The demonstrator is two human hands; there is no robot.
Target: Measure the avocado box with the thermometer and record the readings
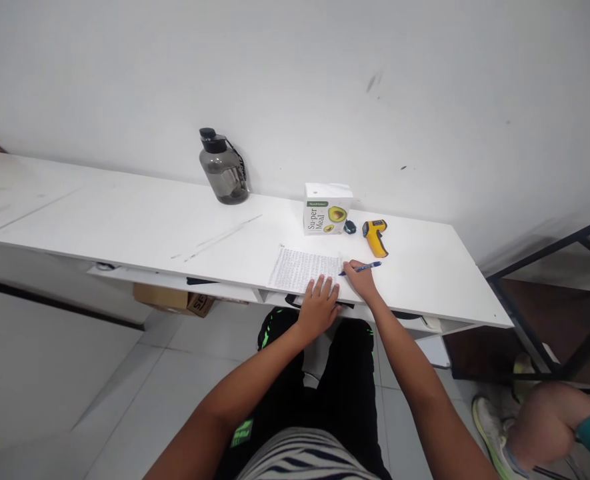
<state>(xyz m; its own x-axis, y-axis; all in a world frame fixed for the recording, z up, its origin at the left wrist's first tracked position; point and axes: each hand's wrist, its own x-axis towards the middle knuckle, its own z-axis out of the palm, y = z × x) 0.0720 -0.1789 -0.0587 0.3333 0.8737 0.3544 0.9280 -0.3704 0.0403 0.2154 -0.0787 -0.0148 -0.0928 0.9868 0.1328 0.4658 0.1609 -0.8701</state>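
A sheet of paper (295, 265) covered in rows of handwriting lies near the front edge of the white desk (405, 267). My left hand (319, 308) rests flat on the sheet's lower edge, fingers spread. In my right hand (359, 280) is a blue pen (367, 267), its tip down at the paper's right side. Just behind the sheet stands a white "Super Meal" box (319, 220) with avocado pictures. A yellow infrared thermometer gun (375, 239) lies to the box's right, and a small dark object (349, 227) sits between them.
A grey water bottle (225, 170) with a black lid stands by the wall. Below the desktop, a shelf holds several items, and a cardboard box (172, 299) shows at its left. Another person's bent leg (549, 420) and a dark metal frame (555, 287) are at the right.
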